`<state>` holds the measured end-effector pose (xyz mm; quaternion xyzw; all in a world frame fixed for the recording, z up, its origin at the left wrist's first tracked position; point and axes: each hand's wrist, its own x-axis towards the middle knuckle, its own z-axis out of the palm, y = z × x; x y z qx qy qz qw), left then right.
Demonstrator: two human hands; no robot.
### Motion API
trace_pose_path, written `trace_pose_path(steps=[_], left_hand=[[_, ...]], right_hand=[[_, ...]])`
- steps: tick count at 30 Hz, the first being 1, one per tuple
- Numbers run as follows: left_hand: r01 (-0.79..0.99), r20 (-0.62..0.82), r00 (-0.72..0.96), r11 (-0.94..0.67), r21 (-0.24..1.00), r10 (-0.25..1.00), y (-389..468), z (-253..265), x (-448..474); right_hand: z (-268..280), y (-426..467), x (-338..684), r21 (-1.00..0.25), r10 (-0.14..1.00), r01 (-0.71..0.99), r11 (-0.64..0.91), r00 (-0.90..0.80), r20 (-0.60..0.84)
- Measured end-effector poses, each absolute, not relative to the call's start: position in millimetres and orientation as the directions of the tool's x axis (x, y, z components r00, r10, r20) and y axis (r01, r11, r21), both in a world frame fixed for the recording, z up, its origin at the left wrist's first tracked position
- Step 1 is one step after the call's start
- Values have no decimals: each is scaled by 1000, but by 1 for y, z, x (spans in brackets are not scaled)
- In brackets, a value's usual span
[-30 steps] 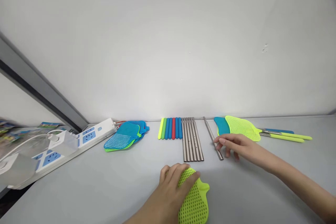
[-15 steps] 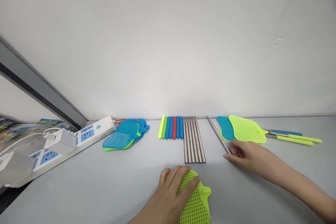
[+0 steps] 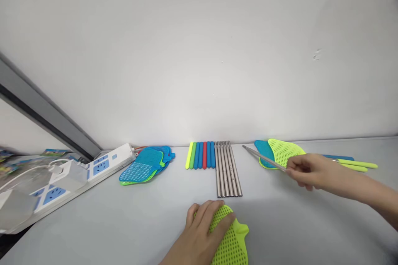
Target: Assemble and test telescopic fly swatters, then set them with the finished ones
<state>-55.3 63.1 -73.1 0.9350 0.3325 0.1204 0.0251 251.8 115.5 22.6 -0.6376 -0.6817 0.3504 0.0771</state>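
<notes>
My left hand (image 3: 203, 230) grips a yellow-green fly swatter head (image 3: 230, 240) at the near edge of the table, its fingers curled over the perforated face and the socket stub pointing right. In my right hand (image 3: 306, 170) a thin metal tube (image 3: 264, 155) is pinched near its right end. The tube slants up to the left, in front of a blue swatter head (image 3: 263, 149) and a yellow-green swatter (image 3: 281, 149). To its left lies a row of several metal tubes (image 3: 226, 169), side by side. Coloured handle grips (image 3: 200, 155) line up beside them.
Blue and green swatter heads (image 3: 143, 165) are stacked at the left. A white power strip (image 3: 105, 169) with plugged-in adapters runs along the table's left side. Yellow-green handles (image 3: 357, 162) and a blue one lie at the right. A white wall (image 3: 199, 70) rises behind.
My right hand has moved right and slightly up with the metal tube, swinging it to a flatter slant. My left hand stays on the swatter head. The view has shifted slightly.
</notes>
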Motion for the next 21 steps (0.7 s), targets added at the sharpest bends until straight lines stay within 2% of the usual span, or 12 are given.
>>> trace_pose_path(steps=[4,7,12,14,21], left_hand=[[625,147,750,-764,159,645,62,-65,-53],[628,136,742,-752,200,656,61,-63,-52],[629,151,730,-742,231,666,61,-68,-53],[627,157,732,-745,227,663,62,-68,-54],[621,150,737,-747,237,659,62,-65,-53]], right_hand=[[31,118,258,-591,927,797,-124,-120,-356],[28,120,261,-641,902,754,-144,-167,-398],[16,121,270,-715,748,649,-260,-332,-574],[9,122,275,-723,714,626,-292,-360,-601],[0,125,281,-723,707,635,-273,-377,-598]])
